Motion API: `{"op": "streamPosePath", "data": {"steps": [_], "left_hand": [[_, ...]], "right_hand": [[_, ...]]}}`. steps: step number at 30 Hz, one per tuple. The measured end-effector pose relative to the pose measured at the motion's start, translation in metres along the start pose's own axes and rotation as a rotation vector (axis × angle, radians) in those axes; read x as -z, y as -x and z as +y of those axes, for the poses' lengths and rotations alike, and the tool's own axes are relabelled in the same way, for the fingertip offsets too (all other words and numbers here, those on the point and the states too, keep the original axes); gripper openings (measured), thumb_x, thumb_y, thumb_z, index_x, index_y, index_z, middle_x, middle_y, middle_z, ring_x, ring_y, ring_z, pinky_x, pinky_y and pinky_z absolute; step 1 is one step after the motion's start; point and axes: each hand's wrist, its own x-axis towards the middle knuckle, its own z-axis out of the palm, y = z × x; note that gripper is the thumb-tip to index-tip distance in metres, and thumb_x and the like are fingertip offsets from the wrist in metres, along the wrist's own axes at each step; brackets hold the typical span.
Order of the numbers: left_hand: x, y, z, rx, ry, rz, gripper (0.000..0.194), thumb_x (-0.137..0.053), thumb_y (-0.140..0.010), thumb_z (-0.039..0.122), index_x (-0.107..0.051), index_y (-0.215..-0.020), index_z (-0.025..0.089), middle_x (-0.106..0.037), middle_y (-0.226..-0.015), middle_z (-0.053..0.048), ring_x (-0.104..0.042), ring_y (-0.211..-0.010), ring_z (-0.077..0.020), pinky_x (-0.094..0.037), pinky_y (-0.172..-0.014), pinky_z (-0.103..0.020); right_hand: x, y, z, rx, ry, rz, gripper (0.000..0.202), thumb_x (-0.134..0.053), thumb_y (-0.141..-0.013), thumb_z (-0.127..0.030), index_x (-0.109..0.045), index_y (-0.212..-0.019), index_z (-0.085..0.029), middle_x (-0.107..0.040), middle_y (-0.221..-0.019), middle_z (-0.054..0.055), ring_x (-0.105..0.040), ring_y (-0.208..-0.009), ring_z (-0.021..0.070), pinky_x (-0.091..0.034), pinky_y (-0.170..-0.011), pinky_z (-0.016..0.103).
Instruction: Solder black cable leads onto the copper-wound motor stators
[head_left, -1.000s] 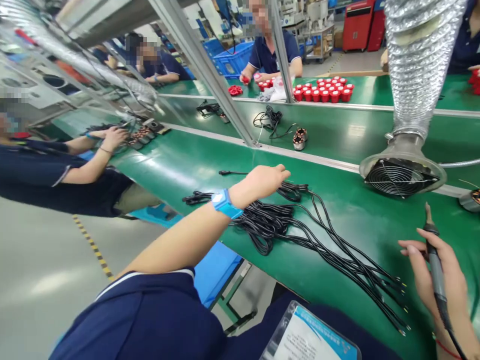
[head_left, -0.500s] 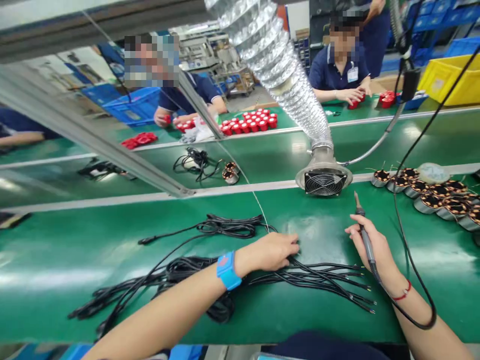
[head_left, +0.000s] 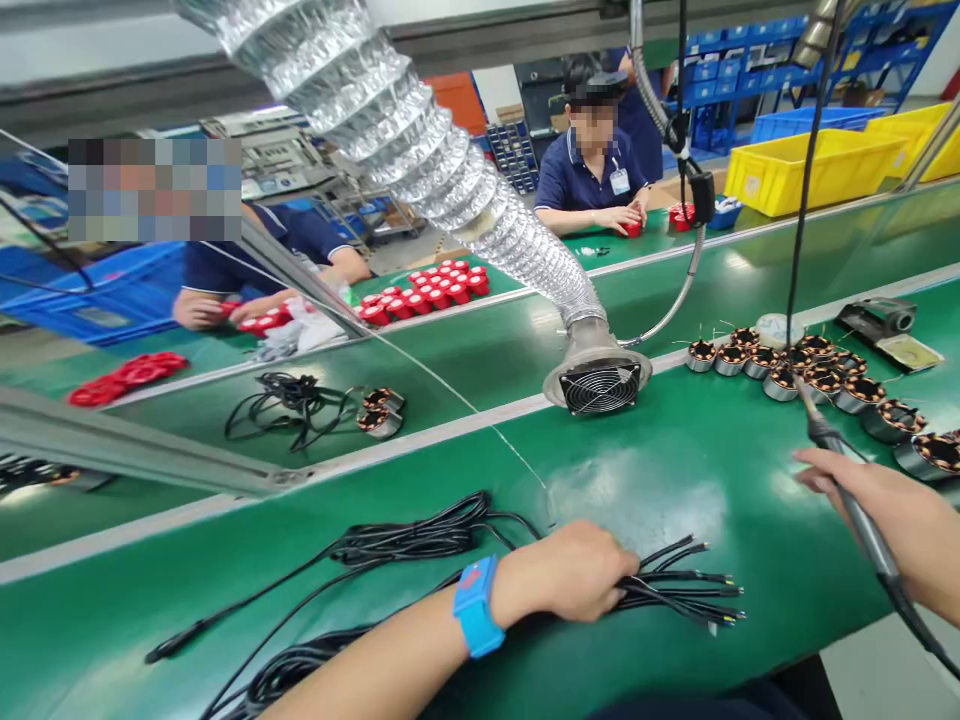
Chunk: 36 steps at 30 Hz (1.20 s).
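My left hand (head_left: 589,572), with a blue strap at the wrist, is closed around a bunch of black cables (head_left: 667,590). Their stripped ends fan out to the right of the fist. Behind them, more coiled black cable (head_left: 412,530) lies on the green bench. At the right, my right hand (head_left: 877,500) holds a soldering iron (head_left: 855,500) with its tip pointing up and left. That tip is in front of the rows of copper-wound stators (head_left: 825,380); whether it touches one I cannot tell.
A silver duct (head_left: 480,190) with a fan-shaped inlet (head_left: 600,388) hangs over the bench's middle. A soldering-iron stand (head_left: 889,332) is behind the stators. Beyond the rail, two people handle red parts (head_left: 427,290) near yellow bins (head_left: 817,170).
The view has turned to the right. My left hand has closed on the cables, whose ends are now bunched closer. My right hand has carried the iron right, towards the stators.
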Motion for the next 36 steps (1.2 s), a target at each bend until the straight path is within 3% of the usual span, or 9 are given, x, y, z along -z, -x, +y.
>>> {"op": "streamPosePath", "data": {"steps": [4, 8, 15, 19, 22, 25, 30, 33, 36], "left_hand": [[-0.006, -0.021, -0.011, 0.092, 0.153, 0.155, 0.017, -0.049, -0.091, 0.033, -0.062, -0.096, 0.022, -0.073, -0.093, -0.005, -0.07, -0.086, -0.024, -0.047, -0.067, -0.029], [-0.024, -0.037, -0.021, 0.233, 0.198, 0.32, 0.02, -0.049, -0.092, 0.03, -0.059, -0.107, 0.021, -0.07, -0.107, -0.005, -0.067, -0.096, -0.0228, -0.049, -0.079, -0.031], [-0.04, -0.045, -0.025, 0.232, 0.122, 0.384, 0.021, -0.045, -0.094, 0.03, -0.058, -0.107, 0.019, -0.066, -0.104, -0.007, -0.063, -0.096, -0.0208, -0.049, -0.081, -0.031], [-0.042, -0.044, -0.029, 0.202, 0.172, 0.421, 0.022, -0.049, -0.093, 0.031, -0.06, -0.108, 0.019, -0.065, -0.102, -0.007, -0.062, -0.094, -0.02, -0.048, -0.081, -0.029], [-0.041, -0.042, -0.034, 0.159, 0.317, 0.513, 0.026, -0.046, -0.094, 0.035, -0.063, -0.105, 0.019, -0.065, -0.098, -0.006, -0.061, -0.092, -0.0188, -0.047, -0.083, -0.028], [-0.04, -0.04, -0.041, 0.168, 0.606, 0.622, 0.034, -0.038, -0.096, 0.034, -0.067, -0.091, 0.017, -0.065, -0.088, -0.006, -0.06, -0.087, -0.017, -0.045, -0.084, -0.028], [-0.04, -0.047, -0.058, 0.277, 0.951, 0.67, 0.04, -0.032, -0.094, 0.036, -0.064, -0.089, 0.013, -0.055, -0.067, 0.0, -0.049, -0.055, -0.0105, -0.039, -0.056, -0.023], [-0.042, -0.053, -0.065, 0.294, 1.062, 0.716, 0.035, -0.04, -0.091, 0.04, -0.061, -0.083, 0.012, -0.052, -0.067, 0.001, -0.046, -0.062, -0.0103, -0.036, -0.059, -0.022], [-0.041, -0.057, -0.064, 0.28, 1.165, 0.738, 0.03, -0.05, -0.085, 0.042, -0.057, -0.08, 0.013, -0.053, -0.073, 0.001, -0.045, -0.069, -0.0106, -0.036, -0.065, -0.023]], "right_hand": [[-0.018, -0.007, 0.026, -0.058, 0.211, 0.031, 0.038, -0.036, -0.098, -0.04, -0.055, -0.12, -0.016, -0.072, -0.093, 0.011, -0.069, -0.074, 0.0249, -0.056, -0.067, 0.038], [-0.056, -0.05, 0.037, -0.007, 0.214, -0.061, 0.031, -0.037, -0.094, -0.022, -0.055, -0.116, -0.011, -0.064, -0.115, 0.019, -0.065, -0.093, 0.0276, -0.052, -0.08, 0.04], [-0.108, -0.14, 0.039, 0.014, 0.137, -0.137, 0.033, -0.038, -0.09, -0.008, -0.058, -0.115, -0.01, -0.063, -0.102, 0.016, -0.059, -0.093, 0.0243, -0.045, -0.081, 0.035], [-0.126, -0.165, 0.04, -0.087, 0.088, -0.132, 0.024, -0.045, -0.093, -0.016, -0.057, -0.114, -0.01, -0.064, -0.094, 0.009, -0.06, -0.081, 0.0171, -0.046, -0.075, 0.031], [-0.13, -0.162, 0.035, -0.159, 0.049, -0.101, 0.024, -0.045, -0.095, -0.022, -0.055, -0.113, -0.01, -0.065, -0.088, 0.008, -0.06, -0.075, 0.0172, -0.046, -0.071, 0.031], [-0.127, -0.141, 0.021, -0.165, -0.015, -0.083, 0.023, -0.044, -0.094, -0.024, -0.056, -0.109, -0.012, -0.066, -0.084, 0.01, -0.061, -0.074, 0.021, -0.045, -0.068, 0.032], [-0.11, -0.093, -0.016, 0.016, -0.188, -0.157, 0.016, -0.053, -0.09, -0.028, -0.057, -0.104, -0.021, -0.066, -0.089, 0.005, -0.059, -0.082, 0.0192, -0.049, -0.074, 0.032], [-0.1, -0.075, -0.035, 0.107, -0.281, -0.216, 0.02, -0.056, -0.088, -0.029, -0.055, -0.108, -0.023, -0.065, -0.094, 0.004, -0.059, -0.085, 0.0181, -0.051, -0.078, 0.032], [-0.098, -0.072, -0.048, 0.043, -0.356, -0.198, 0.033, -0.059, -0.085, -0.03, -0.052, -0.116, -0.021, -0.064, -0.101, 0.007, -0.062, -0.09, 0.0205, -0.054, -0.08, 0.036]]}}
